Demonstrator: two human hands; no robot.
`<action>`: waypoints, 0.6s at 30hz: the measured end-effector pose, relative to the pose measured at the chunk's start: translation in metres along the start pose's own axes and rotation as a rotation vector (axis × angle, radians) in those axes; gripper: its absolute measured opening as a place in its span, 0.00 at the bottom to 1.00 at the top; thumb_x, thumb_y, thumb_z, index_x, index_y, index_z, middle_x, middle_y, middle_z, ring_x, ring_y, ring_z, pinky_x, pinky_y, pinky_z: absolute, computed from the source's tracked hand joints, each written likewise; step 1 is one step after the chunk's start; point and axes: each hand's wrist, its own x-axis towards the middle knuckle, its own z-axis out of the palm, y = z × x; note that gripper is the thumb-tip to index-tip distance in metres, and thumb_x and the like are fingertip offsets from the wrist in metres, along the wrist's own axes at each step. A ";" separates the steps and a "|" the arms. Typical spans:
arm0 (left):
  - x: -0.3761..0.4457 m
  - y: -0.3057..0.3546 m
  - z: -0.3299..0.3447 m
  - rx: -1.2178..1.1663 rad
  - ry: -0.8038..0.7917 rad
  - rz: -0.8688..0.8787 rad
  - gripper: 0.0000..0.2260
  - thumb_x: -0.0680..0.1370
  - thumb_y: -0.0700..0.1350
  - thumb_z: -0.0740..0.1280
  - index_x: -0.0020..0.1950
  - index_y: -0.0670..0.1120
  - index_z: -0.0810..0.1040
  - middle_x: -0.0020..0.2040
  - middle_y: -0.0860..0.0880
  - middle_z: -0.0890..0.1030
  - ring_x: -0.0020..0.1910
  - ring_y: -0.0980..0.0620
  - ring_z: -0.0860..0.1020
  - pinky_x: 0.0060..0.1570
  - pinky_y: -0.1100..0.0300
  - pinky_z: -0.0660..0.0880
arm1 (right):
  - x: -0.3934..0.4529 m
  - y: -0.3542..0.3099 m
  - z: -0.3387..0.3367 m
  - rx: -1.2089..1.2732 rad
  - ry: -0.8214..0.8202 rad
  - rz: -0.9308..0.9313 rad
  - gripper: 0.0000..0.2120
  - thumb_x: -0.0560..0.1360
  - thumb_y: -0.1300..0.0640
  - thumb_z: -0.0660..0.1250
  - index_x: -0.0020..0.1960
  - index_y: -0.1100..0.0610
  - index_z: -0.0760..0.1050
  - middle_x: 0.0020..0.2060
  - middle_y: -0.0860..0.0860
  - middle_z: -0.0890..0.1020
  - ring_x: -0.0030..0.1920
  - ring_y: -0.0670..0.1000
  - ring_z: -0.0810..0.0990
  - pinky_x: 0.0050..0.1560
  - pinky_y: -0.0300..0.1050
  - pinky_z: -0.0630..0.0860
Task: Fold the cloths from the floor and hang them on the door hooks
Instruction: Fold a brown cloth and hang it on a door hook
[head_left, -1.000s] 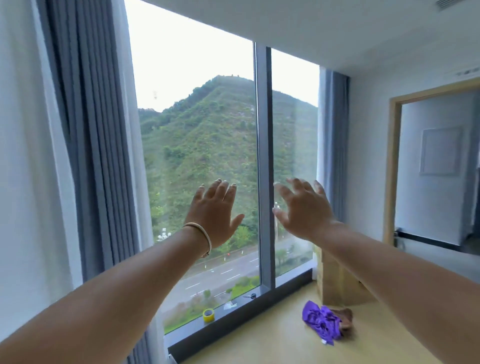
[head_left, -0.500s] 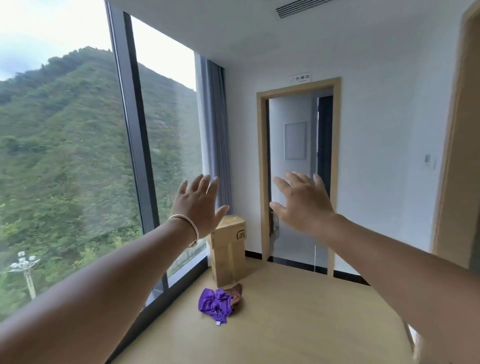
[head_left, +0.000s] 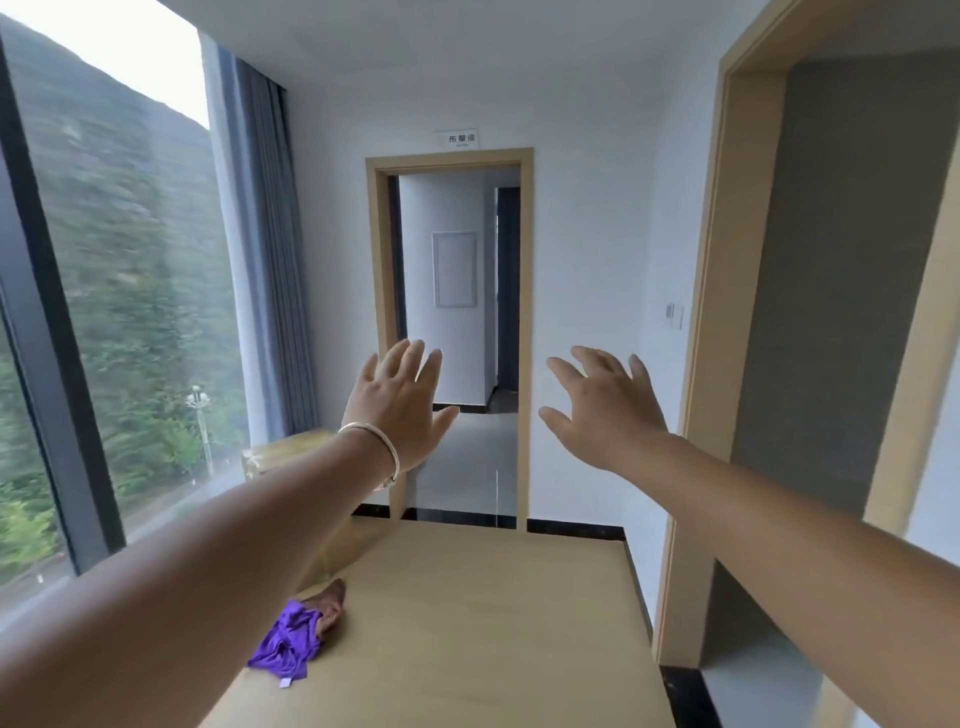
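A crumpled purple cloth (head_left: 289, 640) lies on the wooden floor at the lower left, with a brown cloth (head_left: 332, 603) bunched against its far side. My left hand (head_left: 400, 405), with a bangle on the wrist, is raised in the air with fingers spread and holds nothing. My right hand (head_left: 602, 410) is raised beside it, fingers spread and slightly bent, also empty. Both hands are high above the cloths and well away from them. No door hooks are visible.
A cardboard box (head_left: 283, 454) stands by the window (head_left: 104, 312) and grey curtain (head_left: 270, 260), partly behind my left arm. An open doorway (head_left: 457, 332) lies straight ahead. A second wooden door frame (head_left: 711, 312) stands at the right. Wooden floor (head_left: 493, 623) stretches ahead.
The view has swung right from the window to the doorway wall. Both hands stay raised and spread. The cloths now sit at the lower left, partly hidden by my left arm.
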 end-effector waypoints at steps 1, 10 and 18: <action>0.010 0.004 0.009 -0.010 0.002 0.007 0.32 0.79 0.63 0.51 0.78 0.47 0.51 0.78 0.45 0.54 0.77 0.45 0.51 0.75 0.45 0.52 | 0.005 0.006 0.007 -0.010 -0.005 0.013 0.28 0.78 0.39 0.55 0.75 0.48 0.57 0.75 0.53 0.60 0.75 0.53 0.54 0.74 0.62 0.47; 0.127 0.014 0.109 -0.080 0.031 0.072 0.33 0.79 0.64 0.51 0.78 0.47 0.51 0.78 0.46 0.54 0.77 0.45 0.51 0.74 0.44 0.52 | 0.093 0.053 0.081 -0.116 -0.038 0.124 0.28 0.78 0.38 0.54 0.75 0.46 0.55 0.75 0.52 0.59 0.75 0.53 0.55 0.74 0.62 0.48; 0.233 0.007 0.188 -0.123 0.067 0.114 0.33 0.79 0.64 0.52 0.78 0.47 0.51 0.77 0.46 0.55 0.76 0.46 0.51 0.73 0.45 0.51 | 0.184 0.079 0.144 -0.145 -0.041 0.187 0.27 0.78 0.39 0.55 0.75 0.47 0.56 0.75 0.52 0.59 0.75 0.53 0.55 0.74 0.61 0.48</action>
